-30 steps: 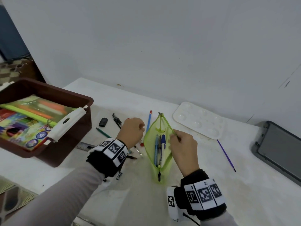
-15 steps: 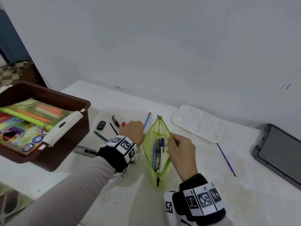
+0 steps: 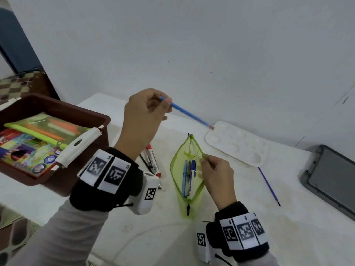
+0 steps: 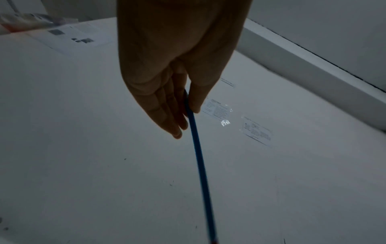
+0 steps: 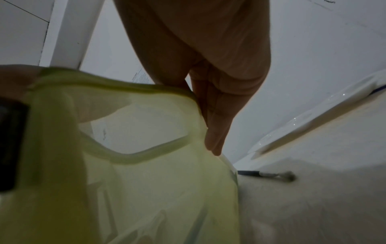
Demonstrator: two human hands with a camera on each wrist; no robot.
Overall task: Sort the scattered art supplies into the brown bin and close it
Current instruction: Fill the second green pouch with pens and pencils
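Observation:
My left hand [image 3: 153,110] is raised above the table and pinches a blue pencil [image 3: 189,113] whose pink eraser end points right, toward the palette. The left wrist view shows the blue pencil [image 4: 198,156] between thumb and fingers [image 4: 173,118]. A lime-green mesh pouch [image 3: 178,179] lies unzipped with several pens inside. My right hand [image 3: 213,169] pinches the pouch's right rim and holds it apart; the right wrist view shows the pouch [image 5: 129,173] close up. The brown bin [image 3: 92,114] stands at the left with colourful packs in it and a white handle [image 3: 76,145].
A red-capped marker [image 3: 152,161] and thin dark pens lie between bin and pouch. A white paint palette [image 3: 236,143] sits behind the pouch, a purple brush [image 3: 268,184] to its right, and a grey lid [image 3: 330,179] at the far right. A wall closes the back.
My left hand has lifted the blue pencil off the table and raised it above the pouch. My right hand has kept its hold on the pouch's rim.

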